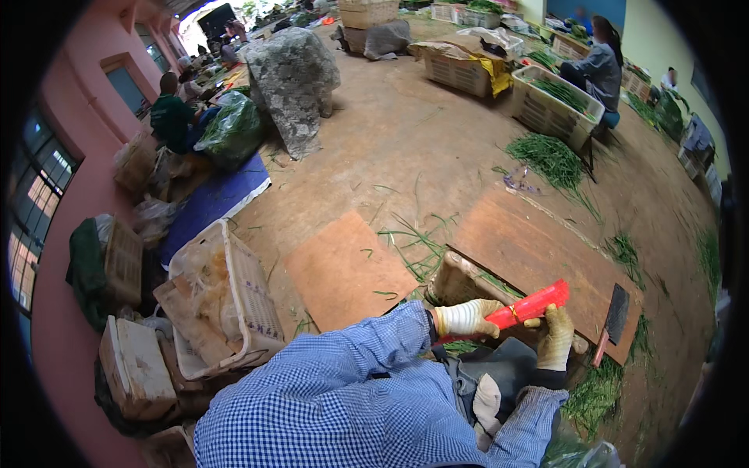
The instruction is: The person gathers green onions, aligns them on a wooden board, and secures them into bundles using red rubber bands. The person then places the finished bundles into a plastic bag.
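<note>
A long red plastic-wrapped bundle [529, 305] with a thin gold tie around it lies across my lap, tilted up to the right. My left hand [469, 319], in a pale work glove, is closed around its lower left part. My right hand [553, 336], gloved too, has its fingers against the bundle's right part from below; its grip is partly unclear. Just beyond my hands is a wooden board [538, 251] resting on a crate [468, 281]. On the board's right end lies a cleaver [614, 319] with a reddish handle.
A square board [351, 270] lies on the floor ahead. At left stands a white plastic crate [248, 292] holding clear bags and cardboard. Loose green stalks [547, 161] are heaped near a filled crate [559, 102], where a person [603, 70] sits. A blue sheet [216, 202] lies further left.
</note>
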The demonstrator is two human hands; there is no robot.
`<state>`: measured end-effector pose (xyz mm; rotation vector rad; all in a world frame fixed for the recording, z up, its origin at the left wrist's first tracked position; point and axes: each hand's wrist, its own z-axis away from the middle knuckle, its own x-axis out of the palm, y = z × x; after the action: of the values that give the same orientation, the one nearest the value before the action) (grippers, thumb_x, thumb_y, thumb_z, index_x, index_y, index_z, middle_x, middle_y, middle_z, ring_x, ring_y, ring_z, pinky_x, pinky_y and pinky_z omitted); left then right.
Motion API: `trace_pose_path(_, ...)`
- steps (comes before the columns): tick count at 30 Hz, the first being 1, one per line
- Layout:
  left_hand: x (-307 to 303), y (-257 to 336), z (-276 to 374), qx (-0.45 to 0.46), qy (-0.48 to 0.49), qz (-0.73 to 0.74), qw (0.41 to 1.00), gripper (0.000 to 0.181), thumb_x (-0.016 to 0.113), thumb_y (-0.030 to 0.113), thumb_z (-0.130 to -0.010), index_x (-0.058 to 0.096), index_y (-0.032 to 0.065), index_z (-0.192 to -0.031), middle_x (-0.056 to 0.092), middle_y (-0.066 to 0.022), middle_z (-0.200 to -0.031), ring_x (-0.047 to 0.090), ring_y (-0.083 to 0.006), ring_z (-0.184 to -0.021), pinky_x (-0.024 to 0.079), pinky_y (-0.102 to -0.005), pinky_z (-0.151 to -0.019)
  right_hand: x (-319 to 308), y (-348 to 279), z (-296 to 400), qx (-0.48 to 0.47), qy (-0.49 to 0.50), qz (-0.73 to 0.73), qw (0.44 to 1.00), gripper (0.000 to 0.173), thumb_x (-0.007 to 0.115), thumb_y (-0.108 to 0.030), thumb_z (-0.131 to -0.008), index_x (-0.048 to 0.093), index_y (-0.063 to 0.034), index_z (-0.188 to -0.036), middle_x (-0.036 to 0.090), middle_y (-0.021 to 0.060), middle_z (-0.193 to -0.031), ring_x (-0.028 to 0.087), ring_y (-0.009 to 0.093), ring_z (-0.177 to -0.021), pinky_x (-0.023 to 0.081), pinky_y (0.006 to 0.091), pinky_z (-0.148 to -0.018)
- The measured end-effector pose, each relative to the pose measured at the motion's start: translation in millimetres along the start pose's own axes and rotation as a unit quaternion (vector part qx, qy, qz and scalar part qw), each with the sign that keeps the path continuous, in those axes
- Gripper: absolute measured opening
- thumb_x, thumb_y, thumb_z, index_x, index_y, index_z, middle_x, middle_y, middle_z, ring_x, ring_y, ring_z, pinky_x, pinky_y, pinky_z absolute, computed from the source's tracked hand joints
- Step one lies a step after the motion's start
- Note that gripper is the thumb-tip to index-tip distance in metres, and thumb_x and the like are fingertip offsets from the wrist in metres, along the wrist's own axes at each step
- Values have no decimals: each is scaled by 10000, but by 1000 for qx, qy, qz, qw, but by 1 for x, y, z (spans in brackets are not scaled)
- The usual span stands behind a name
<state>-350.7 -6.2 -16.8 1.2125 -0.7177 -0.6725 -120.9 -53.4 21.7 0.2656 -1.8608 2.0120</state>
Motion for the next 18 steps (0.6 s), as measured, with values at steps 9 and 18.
trace_pose_path(9,14,13,6,-17,8,97,995,412,715,81,-881,571,-1,-1259,683,-60,-1039,649,-126,-900,540,-275,-798,13,-3,1,39,159,68,984,222,760,-209,-886,656,-22,-826,665,62,-678,621,117,-496,457,224,-432)
trace_pose_path(18,5,-1,3,-33,8,91,995,378,701,105,-893,573,-4,-1232,700,-91,-990,661,-144,-834,559,-277,-718,14,4,0,22,164,63,984,264,791,-258,-864,651,-42,-808,640,48,-631,562,92,-444,438,213,-408)
